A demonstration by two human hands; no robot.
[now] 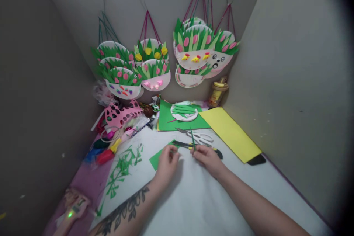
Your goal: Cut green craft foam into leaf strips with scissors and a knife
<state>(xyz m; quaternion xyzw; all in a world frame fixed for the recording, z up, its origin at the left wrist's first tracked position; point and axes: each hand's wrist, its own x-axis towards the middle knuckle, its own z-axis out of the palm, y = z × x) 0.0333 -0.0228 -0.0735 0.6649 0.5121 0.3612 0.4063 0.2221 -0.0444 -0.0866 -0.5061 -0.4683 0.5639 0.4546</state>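
My right hand (205, 156) pinches a narrow green paper strip (193, 139), which stands upright from its fingertips. To its left, my left hand (168, 160) has its fingers curled together over a green paper piece (155, 160); what its fingertips hold, if anything, is too small to make out. Behind both hands lie a black and yellow cutter (182, 144) and white-handled scissors (201, 138). Farther back, a white paper plate (195, 117) bearing several green strips rests on green sheets (165, 118).
Green paper scraps (123, 164) are scattered at left. Pink cut-out material (121, 113) and craft supplies crowd the back left. A yellow sheet (232, 132) and a lidded cup (217, 94) are at right. Decorated plates (156, 82) hang on the wall.
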